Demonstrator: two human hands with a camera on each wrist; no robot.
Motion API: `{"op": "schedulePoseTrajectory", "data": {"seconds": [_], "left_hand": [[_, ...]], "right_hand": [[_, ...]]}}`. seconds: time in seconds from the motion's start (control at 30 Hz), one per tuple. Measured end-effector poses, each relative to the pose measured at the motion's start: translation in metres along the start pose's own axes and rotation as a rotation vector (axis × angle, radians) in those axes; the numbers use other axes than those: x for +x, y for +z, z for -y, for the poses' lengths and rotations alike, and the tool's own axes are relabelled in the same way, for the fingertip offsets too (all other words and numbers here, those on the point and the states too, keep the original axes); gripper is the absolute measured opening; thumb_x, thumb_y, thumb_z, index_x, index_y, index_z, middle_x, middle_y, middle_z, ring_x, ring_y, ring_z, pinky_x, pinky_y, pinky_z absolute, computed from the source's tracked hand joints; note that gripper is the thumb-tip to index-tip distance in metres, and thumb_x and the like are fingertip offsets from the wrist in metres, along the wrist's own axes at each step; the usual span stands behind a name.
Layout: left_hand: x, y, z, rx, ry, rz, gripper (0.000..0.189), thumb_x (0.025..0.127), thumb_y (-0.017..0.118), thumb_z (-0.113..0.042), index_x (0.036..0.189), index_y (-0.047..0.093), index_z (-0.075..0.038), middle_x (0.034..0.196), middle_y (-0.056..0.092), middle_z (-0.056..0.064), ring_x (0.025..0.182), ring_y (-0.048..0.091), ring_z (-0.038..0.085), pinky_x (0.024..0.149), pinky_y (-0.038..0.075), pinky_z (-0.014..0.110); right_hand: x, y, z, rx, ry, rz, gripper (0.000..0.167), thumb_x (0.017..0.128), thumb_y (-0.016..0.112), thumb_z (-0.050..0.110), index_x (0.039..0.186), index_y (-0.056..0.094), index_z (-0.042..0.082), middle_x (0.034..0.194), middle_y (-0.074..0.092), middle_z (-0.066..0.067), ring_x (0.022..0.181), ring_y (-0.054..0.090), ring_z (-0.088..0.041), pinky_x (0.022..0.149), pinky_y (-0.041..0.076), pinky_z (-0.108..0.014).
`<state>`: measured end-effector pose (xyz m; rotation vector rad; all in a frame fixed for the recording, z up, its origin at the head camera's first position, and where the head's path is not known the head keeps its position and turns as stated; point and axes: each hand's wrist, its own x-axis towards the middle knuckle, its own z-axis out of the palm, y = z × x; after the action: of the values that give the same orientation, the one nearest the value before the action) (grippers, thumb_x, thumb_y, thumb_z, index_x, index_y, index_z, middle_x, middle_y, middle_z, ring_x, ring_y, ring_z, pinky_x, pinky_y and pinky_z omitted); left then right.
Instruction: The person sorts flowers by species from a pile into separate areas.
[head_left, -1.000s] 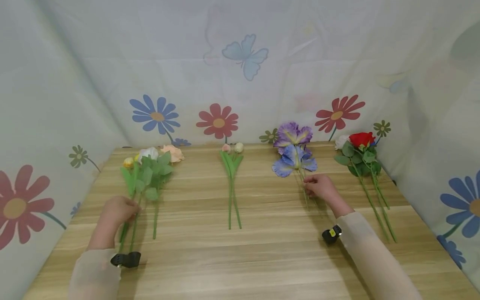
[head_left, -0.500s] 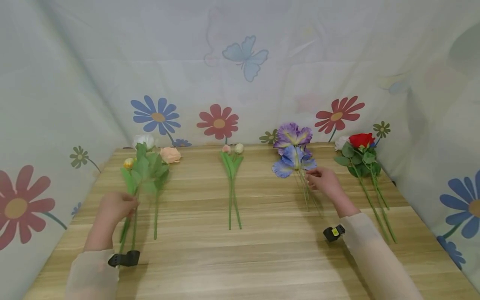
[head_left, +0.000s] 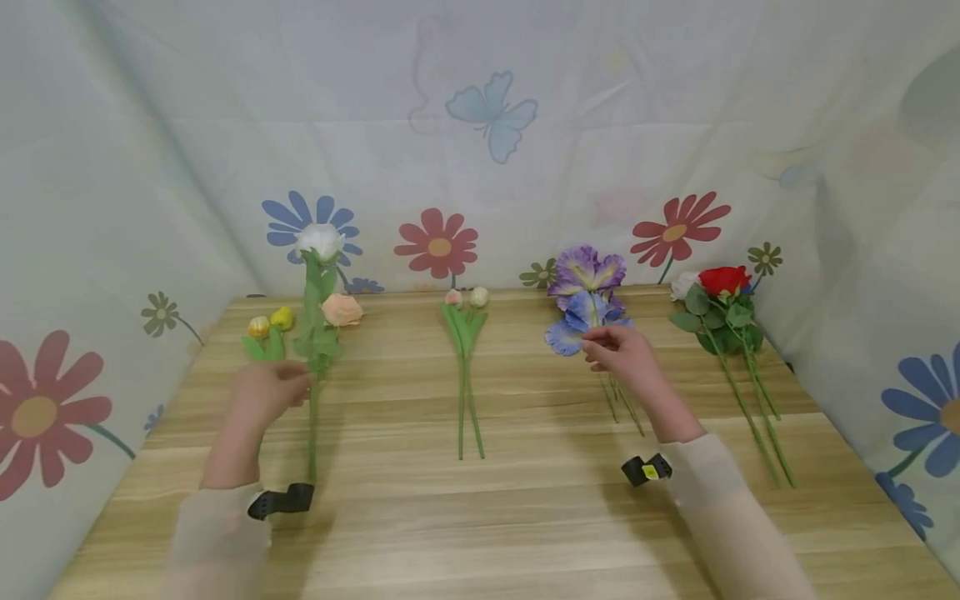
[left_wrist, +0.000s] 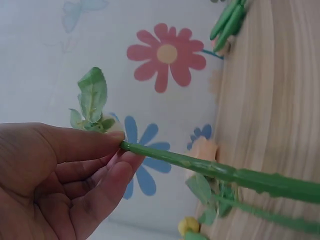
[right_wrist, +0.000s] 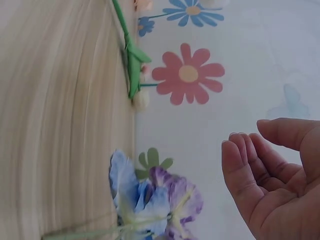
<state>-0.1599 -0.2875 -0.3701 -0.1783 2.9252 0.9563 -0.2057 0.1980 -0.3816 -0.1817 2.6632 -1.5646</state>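
Observation:
Between thumb and fingers my left hand (head_left: 270,396) pinches the green stem (left_wrist: 200,165) of a white rose (head_left: 320,240), held upright above the table at the left. Behind it lie a peach rose (head_left: 342,310) and yellow tulips (head_left: 281,318), partly covered by the hand and leaves. My right hand (head_left: 626,362) hovers over the stems of a purple iris (head_left: 585,265) and a blue iris (head_left: 564,337). In the right wrist view a gap shows between its thumb and loosely bent fingers (right_wrist: 245,170), with nothing in it.
Two tulips (head_left: 463,333), pink and cream, lie mid-table with crossed stems. At the right are a red rose (head_left: 724,280) and a white rose (head_left: 684,285) with leafy stems. A printed curtain (head_left: 480,192) hangs behind the wooden table (head_left: 480,533).
My left hand has lifted the white rose off the left group and carried it rightward, uncovering the yellow tulips. My right hand has come up off the iris stems, slightly leftward.

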Motion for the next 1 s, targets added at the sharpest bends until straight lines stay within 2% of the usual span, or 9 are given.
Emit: {"op": "schedulePoseTrajectory", "data": {"seconds": [0.17,0.23,0.43,0.6,0.77,0.87,1.0], "left_hand": [[0.003,0.007,-0.019,-0.022,0.027,-0.004,0.042,0.103,0.056,-0.025,0.129,0.065,0.007,0.108,0.076,0.025,0.089,0.075,0.028,0.080,0.059,0.044],[0.004,0.011,-0.025,-0.060,0.043,-0.004,0.042,0.103,0.058,-0.024,0.128,0.065,0.008,0.111,0.075,0.027,0.087,0.076,0.026,0.080,0.061,0.043],[0.005,0.024,-0.043,-0.165,0.085,-0.015,0.042,0.102,0.062,-0.024,0.128,0.066,0.008,0.120,0.072,0.030,0.084,0.077,0.023,0.077,0.063,0.037],[0.008,0.036,-0.059,-0.224,0.099,-0.002,0.040,0.102,0.062,-0.023,0.129,0.066,0.006,0.121,0.072,0.028,0.089,0.077,0.026,0.083,0.063,0.042],[0.014,0.050,-0.075,-0.311,0.135,0.004,0.037,0.101,0.063,-0.018,0.127,0.066,0.008,0.121,0.071,0.030,0.085,0.076,0.022,0.083,0.064,0.043],[0.017,0.059,-0.085,-0.345,0.149,0.016,0.036,0.101,0.063,-0.018,0.127,0.066,0.008,0.122,0.071,0.030,0.086,0.076,0.020,0.084,0.064,0.042],[0.018,0.069,-0.097,-0.373,0.144,0.038,0.037,0.101,0.063,-0.019,0.129,0.066,0.005,0.123,0.071,0.028,0.091,0.077,0.025,0.085,0.064,0.040]], "right_hand": [[-0.002,0.012,0.010,0.014,-0.024,0.022,0.032,0.103,0.059,0.014,0.125,0.063,-0.009,0.115,0.069,-0.029,0.092,0.071,-0.023,0.079,0.063,-0.028],[-0.002,0.018,0.013,0.024,-0.023,0.027,0.032,0.103,0.059,0.014,0.125,0.063,-0.009,0.114,0.069,-0.028,0.093,0.071,-0.024,0.081,0.064,-0.031],[-0.004,0.040,0.019,0.075,-0.035,0.058,0.030,0.102,0.060,0.014,0.123,0.065,-0.007,0.113,0.070,-0.026,0.091,0.069,-0.020,0.083,0.064,-0.035],[-0.007,0.059,0.026,0.093,-0.084,0.069,0.028,0.101,0.062,0.013,0.120,0.066,-0.007,0.112,0.070,-0.030,0.094,0.071,-0.032,0.083,0.064,-0.041],[-0.008,0.077,0.034,0.132,-0.104,0.113,0.028,0.101,0.062,0.013,0.120,0.065,-0.008,0.107,0.071,-0.027,0.097,0.069,-0.040,0.086,0.063,-0.050],[-0.008,0.088,0.038,0.156,-0.104,0.145,0.029,0.102,0.062,0.014,0.121,0.065,-0.007,0.108,0.070,-0.027,0.098,0.068,-0.042,0.087,0.062,-0.052],[-0.007,0.104,0.045,0.173,-0.113,0.181,0.028,0.101,0.062,0.014,0.121,0.065,-0.006,0.110,0.070,-0.029,0.098,0.068,-0.042,0.087,0.063,-0.048]]}}
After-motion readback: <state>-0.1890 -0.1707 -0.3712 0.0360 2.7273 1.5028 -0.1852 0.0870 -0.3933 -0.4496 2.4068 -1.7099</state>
